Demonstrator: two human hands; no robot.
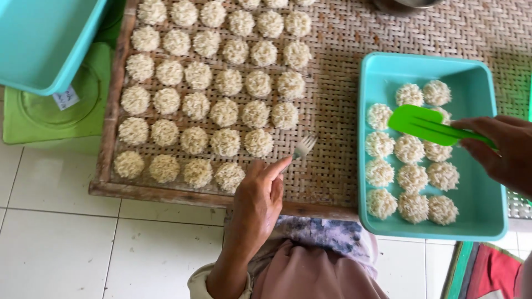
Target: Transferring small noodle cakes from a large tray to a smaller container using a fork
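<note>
Two hands busy: left hand (pixel 257 202) pinches a fork (pixel 303 147) over the woven tray (pixel 327 166); right hand (pixel 501 152) grips a green spatula (pixel 424 124) at 3 o'clock over the teal tub (pixel 482 88). Noodle clusters (pixel 411 177) look crumbly, so a tilted spatula could break one.

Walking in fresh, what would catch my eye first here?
Neat rows of pale, round noodle-like clusters fill a woven bamboo tray with a wooden frame across the middle. At right, a turquoise plastic tub holds more of them, with the right hand holding a bright green plastic spatula over it. The left hand holds a small metal fork on the tray.
</note>
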